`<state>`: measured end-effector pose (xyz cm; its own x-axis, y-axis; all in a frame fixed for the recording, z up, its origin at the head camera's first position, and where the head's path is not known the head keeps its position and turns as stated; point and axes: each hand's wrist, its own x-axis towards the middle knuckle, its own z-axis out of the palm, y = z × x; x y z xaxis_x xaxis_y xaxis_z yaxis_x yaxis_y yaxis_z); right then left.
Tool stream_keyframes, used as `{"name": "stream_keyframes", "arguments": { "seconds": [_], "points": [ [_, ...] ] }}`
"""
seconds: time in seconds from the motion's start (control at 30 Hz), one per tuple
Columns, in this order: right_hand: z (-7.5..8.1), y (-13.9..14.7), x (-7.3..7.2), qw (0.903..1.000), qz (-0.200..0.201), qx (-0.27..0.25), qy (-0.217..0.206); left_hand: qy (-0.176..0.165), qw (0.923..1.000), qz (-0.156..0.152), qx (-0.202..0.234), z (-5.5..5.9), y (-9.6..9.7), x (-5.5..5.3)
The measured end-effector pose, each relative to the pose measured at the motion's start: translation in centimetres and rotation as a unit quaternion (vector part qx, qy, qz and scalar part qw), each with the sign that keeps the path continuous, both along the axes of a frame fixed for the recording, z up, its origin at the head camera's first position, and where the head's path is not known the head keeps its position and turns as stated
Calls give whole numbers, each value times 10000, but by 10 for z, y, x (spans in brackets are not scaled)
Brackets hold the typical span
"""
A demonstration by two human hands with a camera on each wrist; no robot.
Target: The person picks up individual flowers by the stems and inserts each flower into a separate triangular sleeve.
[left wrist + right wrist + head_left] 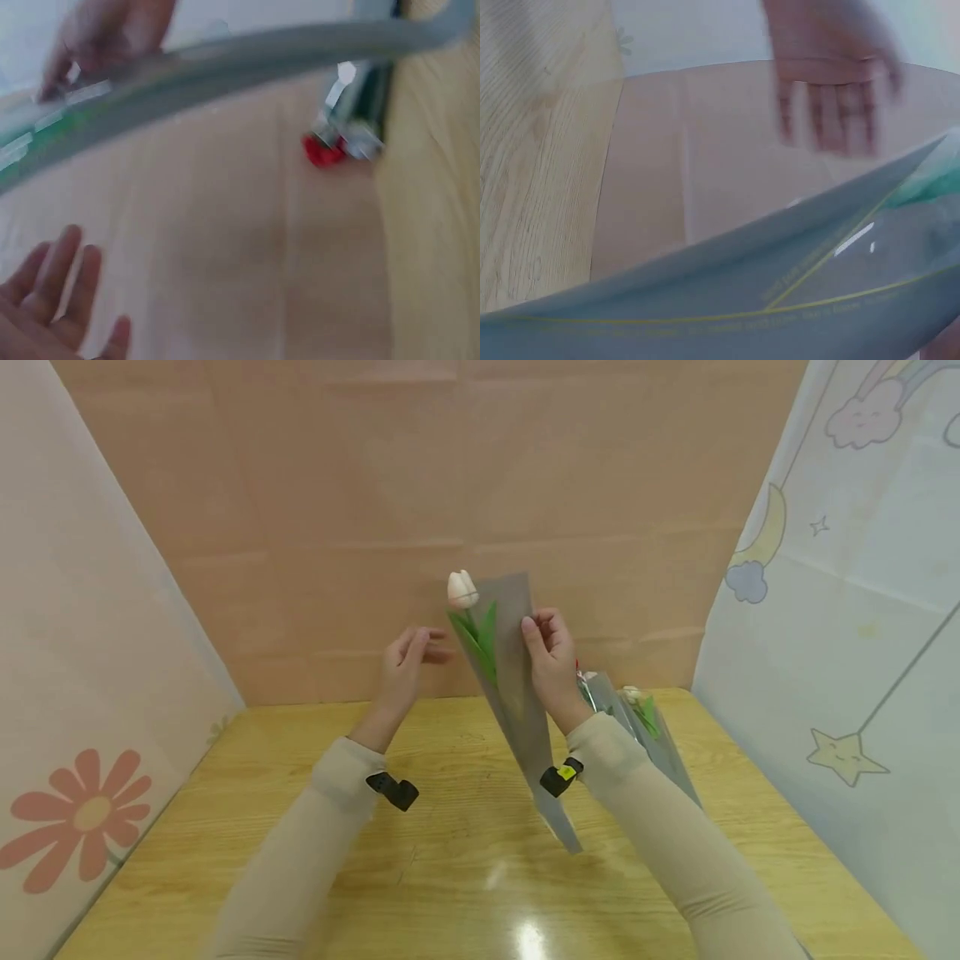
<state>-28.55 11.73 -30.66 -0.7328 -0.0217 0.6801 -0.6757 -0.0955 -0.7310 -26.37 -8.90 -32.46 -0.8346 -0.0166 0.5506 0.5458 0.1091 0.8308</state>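
Note:
A white tulip (462,589) with green leaves (480,639) stands in a long grey wrapping sleeve (517,693), its bloom at the sleeve's top edge. My right hand (551,652) pinches the sleeve's upper right edge, thumb in front, and holds it upright and tilted above the table. To the left of the sleeve, my left hand (411,658) is apart from it with nothing in its grasp. In the left wrist view the fingers (56,277) of that hand are spread. The right wrist view shows the sleeve's clear front and gold trim lines (825,262).
On the table's right side, behind my right forearm, lie more wrapped flowers, among them a white tulip in a grey sleeve (667,752) and a red flower (324,150). The wooden table (450,827) meets a brown back wall (337,527) and printed side cloths (847,635).

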Motion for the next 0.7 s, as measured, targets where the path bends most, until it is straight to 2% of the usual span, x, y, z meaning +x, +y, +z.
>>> {"name": "stream_keyframes", "arguments": {
  "seconds": [0.03,0.07,0.1,0.13,0.23,0.3,0.4,0.43,0.47,0.53,0.63,0.7],
  "points": [
    [0,1,-1,10000,-7,2,12,-358,9986,39,-387,-7,-7,-3],
    [0,3,-1,10000,-36,-3,10,-778,9935,39,-824,-16,-14,-5],
    [-1,5,-2,10000,-48,-42,10,-1182,9849,-22,-1268,-25,-22,-8],
    [-1,6,-3,9999,-69,-84,2,-1561,9731,-67,-1692,-36,-29,-11],
    [-3,11,-6,9998,-83,-199,-38,-2341,9344,-205,-2676,-65,-48,-17],
    [-4,14,-8,9997,-66,-241,-75,-2752,9126,-274,-3010,-82,-58,-19],
    [-3,20,-8,9994,-142,-174,-248,-3235,8777,-394,-3512,-102,-68,-16],
    [-1,23,-8,9990,-118,-171,-392,-3348,8704,-471,-3579,-108,-71,-16],
    [3,26,-7,9982,-77,-195,-564,-3457,8649,-520,-3603,-114,-72,-15],
    [14,34,-5,9955,71,-274,-909,-3573,8609,-558,-3578,-123,-75,-14],
    [42,50,-4,9887,411,-439,-1373,-3601,8669,-502,-3411,-131,-77,-13],
    [64,63,-4,9868,529,-403,-1475,-3540,8713,-468,-3368,-133,-76,-14]
  ]
}}
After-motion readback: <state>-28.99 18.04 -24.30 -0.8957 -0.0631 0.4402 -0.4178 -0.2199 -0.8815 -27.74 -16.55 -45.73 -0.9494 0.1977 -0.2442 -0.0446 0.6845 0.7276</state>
